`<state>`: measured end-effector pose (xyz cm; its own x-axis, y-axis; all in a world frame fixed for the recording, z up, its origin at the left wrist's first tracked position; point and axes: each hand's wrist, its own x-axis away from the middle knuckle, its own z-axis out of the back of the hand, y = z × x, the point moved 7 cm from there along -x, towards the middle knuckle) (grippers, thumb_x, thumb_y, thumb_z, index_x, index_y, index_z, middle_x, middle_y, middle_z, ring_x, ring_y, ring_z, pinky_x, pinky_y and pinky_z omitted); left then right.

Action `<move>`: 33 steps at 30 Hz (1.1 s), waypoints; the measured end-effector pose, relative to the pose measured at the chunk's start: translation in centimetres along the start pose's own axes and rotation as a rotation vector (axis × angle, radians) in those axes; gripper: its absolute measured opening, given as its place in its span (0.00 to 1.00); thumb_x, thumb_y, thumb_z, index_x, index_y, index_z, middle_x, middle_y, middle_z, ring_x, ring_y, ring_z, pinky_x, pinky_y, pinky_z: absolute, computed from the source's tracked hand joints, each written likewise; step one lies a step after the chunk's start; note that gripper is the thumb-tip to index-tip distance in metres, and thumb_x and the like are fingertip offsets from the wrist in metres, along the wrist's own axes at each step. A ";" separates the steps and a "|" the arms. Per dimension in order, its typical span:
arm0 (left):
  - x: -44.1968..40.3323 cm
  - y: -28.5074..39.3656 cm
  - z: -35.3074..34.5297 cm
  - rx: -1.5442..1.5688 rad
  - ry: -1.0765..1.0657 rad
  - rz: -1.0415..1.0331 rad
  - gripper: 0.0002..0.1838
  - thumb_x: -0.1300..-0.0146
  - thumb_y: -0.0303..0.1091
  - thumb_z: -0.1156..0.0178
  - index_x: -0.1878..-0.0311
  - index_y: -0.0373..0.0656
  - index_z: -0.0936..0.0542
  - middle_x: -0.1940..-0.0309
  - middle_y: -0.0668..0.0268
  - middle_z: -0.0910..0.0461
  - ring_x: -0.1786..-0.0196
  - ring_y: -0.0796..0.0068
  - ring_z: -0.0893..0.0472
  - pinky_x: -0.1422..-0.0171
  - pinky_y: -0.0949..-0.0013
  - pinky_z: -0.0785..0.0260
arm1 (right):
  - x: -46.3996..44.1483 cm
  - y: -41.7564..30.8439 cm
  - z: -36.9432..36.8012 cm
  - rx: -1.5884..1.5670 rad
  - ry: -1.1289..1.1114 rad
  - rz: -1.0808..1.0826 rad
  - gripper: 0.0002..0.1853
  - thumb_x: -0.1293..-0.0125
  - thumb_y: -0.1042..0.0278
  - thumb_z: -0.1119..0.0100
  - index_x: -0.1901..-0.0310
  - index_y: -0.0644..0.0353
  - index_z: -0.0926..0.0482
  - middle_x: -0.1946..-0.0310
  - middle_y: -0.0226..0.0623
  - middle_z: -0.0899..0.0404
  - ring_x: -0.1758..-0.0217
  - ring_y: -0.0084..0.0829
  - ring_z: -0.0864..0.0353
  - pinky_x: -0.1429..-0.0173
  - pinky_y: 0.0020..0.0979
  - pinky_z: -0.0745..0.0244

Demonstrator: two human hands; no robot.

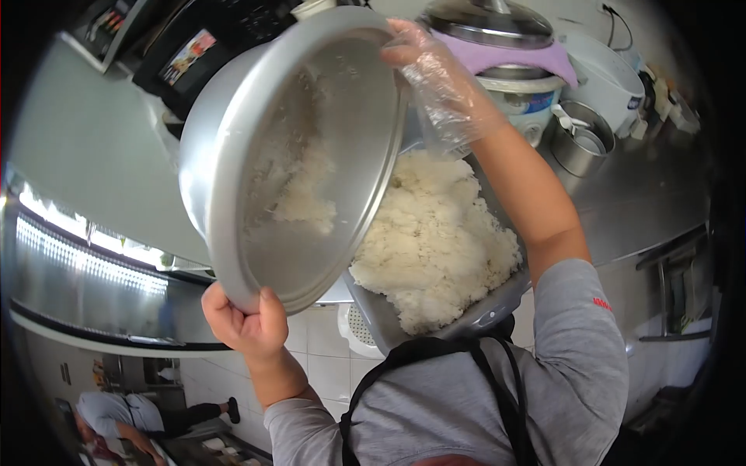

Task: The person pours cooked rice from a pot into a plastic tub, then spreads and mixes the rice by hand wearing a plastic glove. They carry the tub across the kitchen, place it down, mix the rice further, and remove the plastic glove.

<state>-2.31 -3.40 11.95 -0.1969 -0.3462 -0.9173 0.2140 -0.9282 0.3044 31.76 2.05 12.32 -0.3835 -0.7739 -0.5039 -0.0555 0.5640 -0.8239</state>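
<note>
A large metal rice cooker pot (338,101) is tilted on its side, its mouth facing the rice. Some cooked rice and wet residue cling to its inner wall. My left hand (247,322), bare, grips the pot's near rim with thumb and fingers. At the far rim my right hand (420,62), in a clear plastic glove, is closed around the edge. Beside the pot's mouth, a big heap of white cooked rice (435,241) fills much of a grey tub (497,307).
Behind my right arm stands a rice cooker (528,101) with a purple cloth (497,54) under its lid (489,22). Further right are a metal pot (579,155) holding a white-handled utensil and a white bucket (602,74). Another person (124,412) works at lower left.
</note>
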 end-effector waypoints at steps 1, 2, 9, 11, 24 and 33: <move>0.1 -0.5 0.6 0.066 0.047 0.102 0.19 0.51 0.30 0.41 0.60 0.33 0.36 0.67 0.63 0.32 0.66 0.79 0.31 0.59 0.78 0.38 | -0.1 -0.3 -1.1 0.218 0.054 0.061 0.27 0.51 0.68 0.46 0.46 0.57 0.36 0.52 0.38 0.34 0.47 0.34 0.36 0.42 0.33 0.43; 0.1 -1.1 1.1 0.140 0.069 0.178 0.18 0.51 0.30 0.42 0.60 0.33 0.37 0.66 0.62 0.31 0.66 0.79 0.31 0.58 0.78 0.37 | 0.3 -1.0 -2.9 0.487 0.065 0.268 0.28 0.52 0.67 0.45 0.46 0.59 0.37 0.51 0.42 0.35 0.47 0.37 0.35 0.42 0.35 0.42; 3.3 -3.3 3.4 0.393 0.088 0.435 0.17 0.50 0.26 0.44 0.59 0.35 0.39 0.65 0.61 0.29 0.63 0.80 0.29 0.55 0.77 0.36 | 3.5 11.5 -15.8 0.987 -0.395 0.178 0.27 0.54 0.58 0.45 0.52 0.65 0.31 0.51 0.53 0.33 0.48 0.46 0.33 0.43 0.36 0.39; 4.0 -3.7 4.1 0.410 0.119 0.434 0.17 0.50 0.26 0.43 0.59 0.36 0.39 0.65 0.61 0.29 0.63 0.81 0.29 0.55 0.78 0.37 | 2.6 14.7 -16.8 1.007 -0.454 -0.041 0.27 0.54 0.55 0.45 0.54 0.66 0.29 0.54 0.55 0.30 0.50 0.44 0.30 0.44 0.35 0.37; 5.1 -4.4 5.5 0.403 0.226 0.489 0.16 0.51 0.23 0.45 0.60 0.35 0.39 0.64 0.63 0.31 0.62 0.81 0.30 0.54 0.78 0.37 | 15.3 19.0 -25.7 0.820 -1.039 -0.362 0.30 0.53 0.46 0.45 0.49 0.54 0.29 0.55 0.48 0.28 0.51 0.40 0.28 0.46 0.34 0.37; 5.0 -4.2 5.2 0.349 0.253 0.514 0.16 0.51 0.23 0.47 0.58 0.36 0.39 0.64 0.63 0.30 0.62 0.81 0.29 0.55 0.77 0.36 | 14.5 14.8 -15.7 1.404 -1.329 -0.062 0.18 0.48 0.62 0.47 0.55 0.55 0.27 0.52 0.40 0.30 0.48 0.38 0.33 0.45 0.32 0.37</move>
<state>-9.20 -1.93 7.40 0.0868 -0.7528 -0.6525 -0.1100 -0.6582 0.7447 10.90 3.74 -3.10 0.4640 -0.8519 0.2429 0.8852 0.4559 -0.0922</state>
